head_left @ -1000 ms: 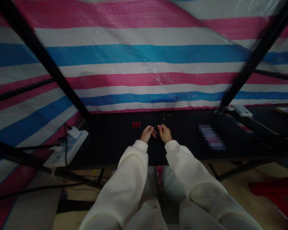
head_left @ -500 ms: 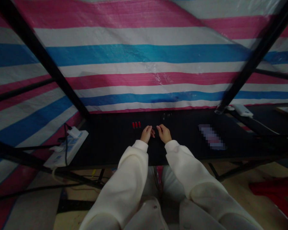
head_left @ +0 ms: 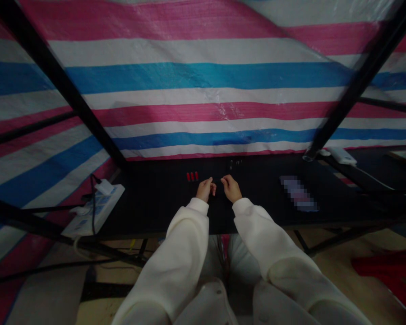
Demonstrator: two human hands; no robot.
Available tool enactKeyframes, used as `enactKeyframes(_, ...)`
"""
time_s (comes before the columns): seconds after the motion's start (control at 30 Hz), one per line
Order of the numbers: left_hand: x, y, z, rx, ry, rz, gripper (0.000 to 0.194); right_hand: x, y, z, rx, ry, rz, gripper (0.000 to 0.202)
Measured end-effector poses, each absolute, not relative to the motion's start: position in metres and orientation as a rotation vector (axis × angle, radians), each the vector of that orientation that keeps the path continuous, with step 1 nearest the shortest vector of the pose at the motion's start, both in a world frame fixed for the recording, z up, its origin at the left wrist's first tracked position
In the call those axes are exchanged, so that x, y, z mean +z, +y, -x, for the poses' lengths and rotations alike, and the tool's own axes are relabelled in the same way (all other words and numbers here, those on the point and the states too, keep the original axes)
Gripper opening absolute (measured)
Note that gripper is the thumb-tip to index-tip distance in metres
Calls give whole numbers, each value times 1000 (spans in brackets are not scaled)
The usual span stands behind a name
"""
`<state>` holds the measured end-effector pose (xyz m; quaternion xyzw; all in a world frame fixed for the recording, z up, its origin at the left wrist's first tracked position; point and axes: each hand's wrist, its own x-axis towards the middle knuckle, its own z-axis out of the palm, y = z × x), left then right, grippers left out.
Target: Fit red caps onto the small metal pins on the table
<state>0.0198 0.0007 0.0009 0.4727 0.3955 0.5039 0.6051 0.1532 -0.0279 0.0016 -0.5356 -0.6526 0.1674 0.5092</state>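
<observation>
Over the middle of the black table (head_left: 149, 205), my left hand (head_left: 205, 188) is closed in a pinch, with its lower fingers curled. Opposite it, a short gap to the right, my right hand (head_left: 231, 188) is pinched too. Something thin and dark seems to run between the fingertips, too faint to make out. Just beyond my left hand, to its left, three red pieces (head_left: 192, 176) stand in a row. A few small shiny pieces (head_left: 231, 164) lie beyond my right hand, near the table's back edge.
A white power strip (head_left: 103, 210) with plugs and cables lies at the left end. To the right is a blurred phone (head_left: 298, 194). A white device (head_left: 341, 155) with a cable sits farther right. Black frame posts rise before a striped sheet (head_left: 203, 108).
My left hand has shifted slightly to the left, so the gap between the hands is a little wider. My right hand has hardly moved.
</observation>
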Motion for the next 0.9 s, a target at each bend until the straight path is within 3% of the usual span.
enactKeyframes(0.5, -4, 5, -20, 1259, 946, -1147, 32, -5, -20, -159, 427, -1288, 1244, 28)
enactKeyframes(0.63, 0, 0, -21, 1126, 909, -1349, 32, -8, -19, -157, 465, -1414, 1169, 25)
enactKeyframes(0.9, -4, 3, -19, 1196, 835, -1242, 35, -8, -20, -153, 572, -1577, 1143, 21)
